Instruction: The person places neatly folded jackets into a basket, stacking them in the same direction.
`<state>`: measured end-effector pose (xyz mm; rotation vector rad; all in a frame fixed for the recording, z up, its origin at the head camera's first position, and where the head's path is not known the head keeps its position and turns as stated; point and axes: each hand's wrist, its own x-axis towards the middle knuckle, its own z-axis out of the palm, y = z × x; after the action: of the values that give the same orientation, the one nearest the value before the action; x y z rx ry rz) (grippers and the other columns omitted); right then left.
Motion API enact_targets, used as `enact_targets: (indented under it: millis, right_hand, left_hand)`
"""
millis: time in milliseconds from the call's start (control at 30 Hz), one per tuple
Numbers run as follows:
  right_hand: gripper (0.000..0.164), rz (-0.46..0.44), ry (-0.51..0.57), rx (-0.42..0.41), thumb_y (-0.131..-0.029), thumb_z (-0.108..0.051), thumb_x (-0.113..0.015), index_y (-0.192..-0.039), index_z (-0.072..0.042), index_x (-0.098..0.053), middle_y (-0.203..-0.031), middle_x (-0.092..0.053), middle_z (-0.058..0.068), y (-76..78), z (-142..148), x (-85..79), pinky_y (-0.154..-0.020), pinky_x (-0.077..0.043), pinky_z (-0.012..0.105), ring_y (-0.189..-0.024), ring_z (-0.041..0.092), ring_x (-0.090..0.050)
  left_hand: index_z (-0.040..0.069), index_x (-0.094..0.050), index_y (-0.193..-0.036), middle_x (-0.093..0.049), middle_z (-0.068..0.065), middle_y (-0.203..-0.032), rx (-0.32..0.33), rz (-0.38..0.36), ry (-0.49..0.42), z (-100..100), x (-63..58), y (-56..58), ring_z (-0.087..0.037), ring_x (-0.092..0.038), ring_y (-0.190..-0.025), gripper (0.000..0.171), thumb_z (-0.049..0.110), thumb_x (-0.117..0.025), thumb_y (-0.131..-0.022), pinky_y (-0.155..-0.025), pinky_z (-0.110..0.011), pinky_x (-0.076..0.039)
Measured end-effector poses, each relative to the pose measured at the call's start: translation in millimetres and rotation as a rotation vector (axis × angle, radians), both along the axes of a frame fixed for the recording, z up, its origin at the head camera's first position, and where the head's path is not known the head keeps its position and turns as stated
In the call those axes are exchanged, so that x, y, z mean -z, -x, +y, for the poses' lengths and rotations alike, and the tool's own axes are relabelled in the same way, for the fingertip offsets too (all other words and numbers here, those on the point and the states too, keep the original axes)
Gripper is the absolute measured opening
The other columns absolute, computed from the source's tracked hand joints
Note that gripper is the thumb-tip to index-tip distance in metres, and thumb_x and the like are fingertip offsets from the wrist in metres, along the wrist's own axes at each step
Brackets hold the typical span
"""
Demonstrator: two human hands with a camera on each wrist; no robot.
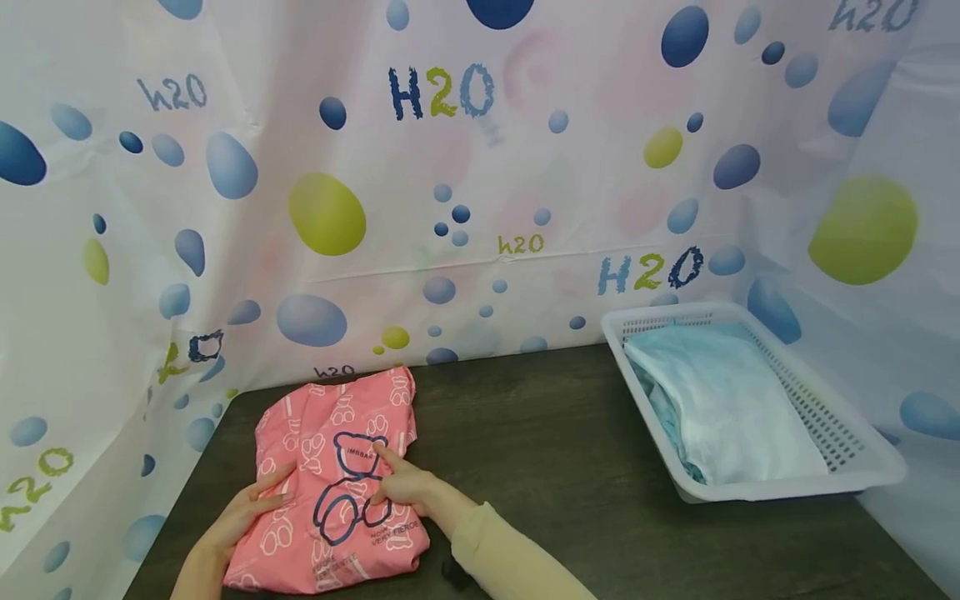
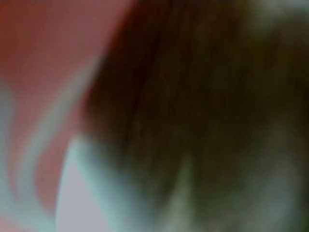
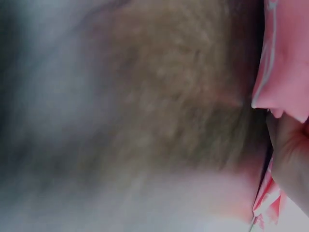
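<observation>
A pink folded garment, printed with white bear outlines and a larger dark-blue bear, lies on the left of the dark table. My left hand rests on its left edge, fingers stretched over the cloth. On its right side lies my right hand, the index finger extended onto the blue bear's head and the thumb lower on the print. Blurred pink cloth fills a corner of the left wrist view. In the right wrist view, pink cloth shows beside part of a hand.
At the right of the table stands a white perforated basket holding a folded light-blue and white cloth. A white curtain with blue and green spots hangs behind the table and along its sides.
</observation>
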<state>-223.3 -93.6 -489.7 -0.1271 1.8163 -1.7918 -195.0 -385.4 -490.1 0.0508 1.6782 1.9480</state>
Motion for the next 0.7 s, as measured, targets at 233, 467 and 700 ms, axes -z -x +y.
enact_targets:
  millis: [233,467,700]
  right_hand:
    - [0.088,0.015,0.015,-0.016,-0.076,0.011,-0.066,-0.151,-0.027,-0.039,-0.155,-0.027,0.017,-1.2,8.9,-5.0,-0.101,-0.038,0.054,-0.137,0.039,-0.030]
    - [0.088,0.018,0.047,-0.025,-0.077,0.010,-0.067,-0.151,-0.028,-0.038,-0.154,-0.028,0.018,-3.7,15.5,-10.9,-0.102,-0.039,0.055,-0.135,0.039,-0.033]
    - [0.088,0.024,0.071,-0.042,-0.078,0.008,-0.067,-0.151,-0.031,-0.038,-0.154,-0.027,0.016,-4.5,22.1,-16.5,-0.097,-0.043,0.051,-0.132,0.038,-0.035]
  left_hand:
    - [0.060,-0.050,-0.129,-0.045,0.022,-0.120,-0.101,0.118,0.162,9.3,-6.2,-6.5,-0.023,-0.066,-0.103,0.053,0.014,-0.048,-0.103,-0.086,-0.043,-0.055]
    - [0.058,-0.042,-0.138,-0.052,0.019,-0.118,-0.126,0.092,0.156,14.4,-16.7,-9.3,-0.028,-0.068,-0.100,0.055,0.016,-0.050,-0.103,-0.085,-0.045,-0.054]
    - [0.055,-0.036,-0.143,-0.052,0.016,-0.121,-0.187,0.096,0.201,21.9,-24.3,-12.5,-0.027,-0.068,-0.101,0.058,0.019,-0.054,-0.101,-0.086,-0.046,-0.053]
